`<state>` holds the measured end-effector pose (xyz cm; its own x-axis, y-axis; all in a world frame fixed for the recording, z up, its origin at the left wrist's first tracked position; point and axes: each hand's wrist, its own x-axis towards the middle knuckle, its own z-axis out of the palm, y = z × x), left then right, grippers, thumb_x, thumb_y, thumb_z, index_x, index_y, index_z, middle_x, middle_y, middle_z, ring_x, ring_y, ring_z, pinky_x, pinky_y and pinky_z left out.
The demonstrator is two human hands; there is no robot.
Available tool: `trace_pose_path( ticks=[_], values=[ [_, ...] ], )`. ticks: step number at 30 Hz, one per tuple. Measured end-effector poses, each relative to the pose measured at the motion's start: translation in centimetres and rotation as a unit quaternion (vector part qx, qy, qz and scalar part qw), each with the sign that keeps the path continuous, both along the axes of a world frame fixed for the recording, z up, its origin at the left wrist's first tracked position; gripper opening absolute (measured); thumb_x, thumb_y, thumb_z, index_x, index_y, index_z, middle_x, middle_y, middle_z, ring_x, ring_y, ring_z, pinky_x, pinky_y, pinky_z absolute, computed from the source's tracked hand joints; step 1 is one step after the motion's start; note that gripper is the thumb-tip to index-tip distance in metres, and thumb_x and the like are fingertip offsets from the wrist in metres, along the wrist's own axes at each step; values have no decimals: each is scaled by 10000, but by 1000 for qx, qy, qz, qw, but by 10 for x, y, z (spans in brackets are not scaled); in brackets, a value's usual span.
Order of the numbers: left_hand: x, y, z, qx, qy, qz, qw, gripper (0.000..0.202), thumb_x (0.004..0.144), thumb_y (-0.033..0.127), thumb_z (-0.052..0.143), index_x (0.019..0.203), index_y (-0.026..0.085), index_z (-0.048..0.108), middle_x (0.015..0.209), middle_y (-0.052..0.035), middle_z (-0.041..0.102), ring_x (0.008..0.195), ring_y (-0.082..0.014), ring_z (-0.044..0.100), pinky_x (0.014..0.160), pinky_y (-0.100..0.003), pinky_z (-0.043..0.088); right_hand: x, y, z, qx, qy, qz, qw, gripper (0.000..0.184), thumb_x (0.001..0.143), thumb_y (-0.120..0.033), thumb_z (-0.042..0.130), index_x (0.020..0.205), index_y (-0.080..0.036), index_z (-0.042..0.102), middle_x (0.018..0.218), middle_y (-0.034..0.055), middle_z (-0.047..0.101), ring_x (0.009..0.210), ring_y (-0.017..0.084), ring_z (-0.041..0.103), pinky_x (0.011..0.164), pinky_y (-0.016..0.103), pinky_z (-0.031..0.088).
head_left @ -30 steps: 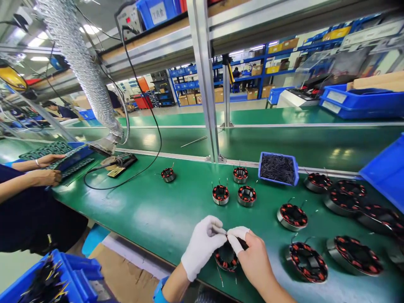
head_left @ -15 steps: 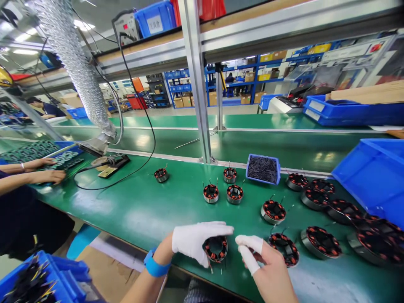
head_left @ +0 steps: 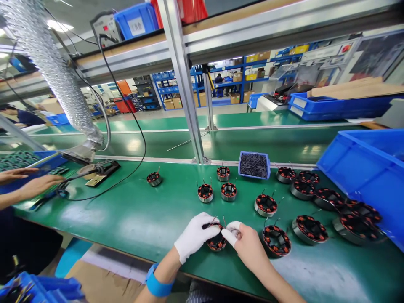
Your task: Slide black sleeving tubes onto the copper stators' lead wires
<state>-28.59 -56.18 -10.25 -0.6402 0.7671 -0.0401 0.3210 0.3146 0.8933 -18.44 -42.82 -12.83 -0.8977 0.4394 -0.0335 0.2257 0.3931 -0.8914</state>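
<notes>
My left hand (head_left: 196, 235), in a white glove, is closed on the left side of a motor stator (head_left: 217, 243) near the table's front edge. The ring has red-orange copper windings, and thin wire leads now stand up at its far side. At the stator's right edge, my right hand (head_left: 244, 242), with white covers on its thumb and finger, is closed in a pinch close to a lead. What lies between those fingertips is hidden. Just right of this hand sits another stator (head_left: 276, 242), its leads pointing up.
More stators (head_left: 266, 205) stand across the green table (head_left: 126, 219), bunched toward a large blue bin (head_left: 362, 155). A small blue tray (head_left: 254, 165) holds short black tubes. At left, a co-worker's hands (head_left: 38, 185) are near a cable and a soldering stand (head_left: 102, 172).
The stator in my left hand has turned, its leads now on the far side. My left hand has closed on it, and my right hand has come in against its edge. The view has shifted right.
</notes>
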Motion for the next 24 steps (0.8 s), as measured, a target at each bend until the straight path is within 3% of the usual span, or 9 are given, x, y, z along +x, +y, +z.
trace_pose_path(
  ticks=[3,6,9,12,15,18,24],
  values=[
    [3,3,-10,82,-35,69,994,154,670,187,603,817,161,639,836,-23,586,799,-159,559,741,-255,439,-11,-2,-2,-64,58,14,996,146,690,-245,533,789,-160,597,589,-14,512,531,134,454,516,231,380],
    [9,5,-16,107,-11,120,987,109,656,141,595,757,166,627,801,-15,589,788,-155,557,749,-265,442,-15,-6,-5,-125,120,7,985,42,647,-190,531,683,-172,516,632,-15,494,594,136,463,538,224,398],
    [13,7,-16,116,20,140,983,95,660,139,591,723,188,642,782,-7,595,777,-155,551,752,-275,438,-14,-8,-7,-156,131,-10,979,51,669,-214,535,662,-177,500,649,-10,490,612,142,470,528,227,413],
    [13,6,-12,114,30,150,982,209,670,149,583,851,220,657,784,0,580,753,-147,537,745,-283,435,-13,-6,-6,-145,115,-20,983,80,683,-250,553,705,-174,542,668,1,523,617,152,495,536,240,430],
    [9,0,-11,122,-95,142,978,408,658,154,591,1063,202,576,742,12,557,679,-123,514,685,-264,435,-16,-2,-4,-106,98,-13,989,119,687,-267,562,751,-169,583,706,23,586,643,169,536,604,272,449],
    [9,-5,-14,161,-211,163,950,502,645,174,622,1133,150,503,697,22,541,641,-104,494,624,-228,417,-20,0,-2,-84,83,-6,993,143,699,-285,554,763,-167,604,728,39,621,661,184,565,644,294,456],
    [16,-3,-20,274,-192,247,909,455,715,238,590,1142,155,458,699,23,528,644,-105,512,656,-247,422,-13,-6,-5,-41,61,-43,996,180,721,-327,528,760,-171,611,733,42,632,649,184,572,630,295,466]
  ],
)
